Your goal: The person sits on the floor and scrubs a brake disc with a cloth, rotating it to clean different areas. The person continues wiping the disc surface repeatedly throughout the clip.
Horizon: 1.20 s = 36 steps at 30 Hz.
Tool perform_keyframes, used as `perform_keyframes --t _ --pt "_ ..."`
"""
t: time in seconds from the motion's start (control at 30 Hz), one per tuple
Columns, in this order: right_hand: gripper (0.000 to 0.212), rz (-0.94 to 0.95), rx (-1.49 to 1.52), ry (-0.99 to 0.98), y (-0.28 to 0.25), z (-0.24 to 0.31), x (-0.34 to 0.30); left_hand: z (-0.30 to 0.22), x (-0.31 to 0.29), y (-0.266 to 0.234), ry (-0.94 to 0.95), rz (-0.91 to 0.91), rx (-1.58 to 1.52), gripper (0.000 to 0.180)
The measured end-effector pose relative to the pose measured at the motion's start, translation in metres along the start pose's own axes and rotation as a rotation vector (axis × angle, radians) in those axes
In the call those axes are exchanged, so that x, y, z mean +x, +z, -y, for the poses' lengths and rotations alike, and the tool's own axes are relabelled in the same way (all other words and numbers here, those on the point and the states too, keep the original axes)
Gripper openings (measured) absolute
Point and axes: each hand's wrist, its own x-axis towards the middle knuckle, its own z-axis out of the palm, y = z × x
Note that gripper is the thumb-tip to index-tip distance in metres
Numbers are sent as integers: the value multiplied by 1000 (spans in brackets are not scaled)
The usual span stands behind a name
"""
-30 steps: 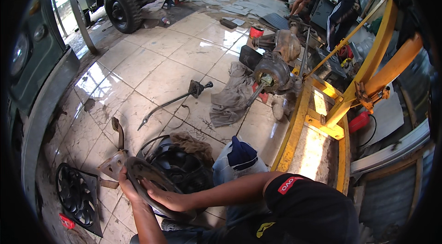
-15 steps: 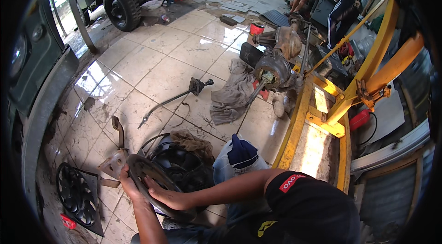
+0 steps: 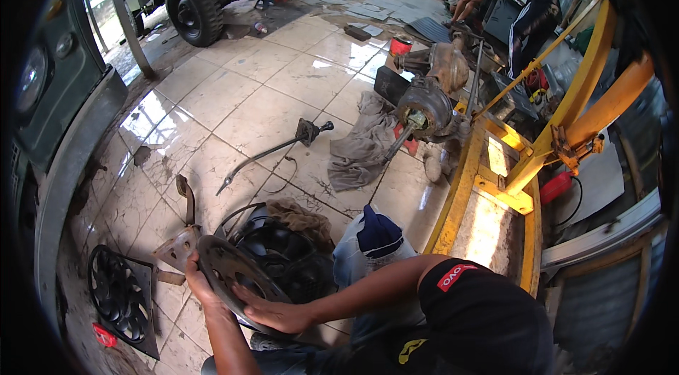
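Note:
A dull grey round metal disc (image 3: 230, 262), with openings around its middle, is held tilted on edge at the lower left. My left hand (image 3: 201, 286) grips its left rim, fingers behind it. My right hand (image 3: 274, 313) lies across the lower face, fingers stretched out against the metal. Just beyond the left hand is a rusty pedal with a bracket (image 3: 182, 244) on the floor. Partly behind the disc sits a black plastic fan shroud (image 3: 272, 244), with a brown cloth (image 3: 300, 219) against it.
A black fan (image 3: 117, 297) lies at the left beside a red object (image 3: 104, 335). A gear lever (image 3: 272, 152), a grey rag (image 3: 359, 156) and a greasy axle housing (image 3: 424, 110) lie farther out. A yellow steel frame (image 3: 460, 191) stands at right. Two people (image 3: 530, 10) work behind.
My right hand has slid slightly down the disc's face, uncovering more of its middle. The left hand keeps its hold on the rim. The whole view has shifted a little.

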Motion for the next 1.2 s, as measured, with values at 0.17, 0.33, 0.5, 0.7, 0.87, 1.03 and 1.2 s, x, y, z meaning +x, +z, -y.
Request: perform_keyframes --t 0.17,0.33,0.5,0.7,0.87,1.03,1.2 --pt "76 -20 -10 7 -3 -7 10 0 -2 -3 12 26 1 42" --pt "78 -83 59 6 -5 -7 23 4 2 -6 54 31 23 42" --pt "75 -2 -9 -33 1 -5 -2 -1 1 -4 5 36 -22 41" --pt "76 -127 37 -1 -12 -11 33 6 4 -10 70 39 54 42" --pt "76 23 33 -30 -1 -2 -1 -2 1 -4 15 44 -23 41" --pt "77 -88 -12 -40 -5 -20 25 3 -7 7 21 38 -24 41" --pt "76 -126 -9 -64 -9 -9 34 3 3 -3 46 16 35 41"
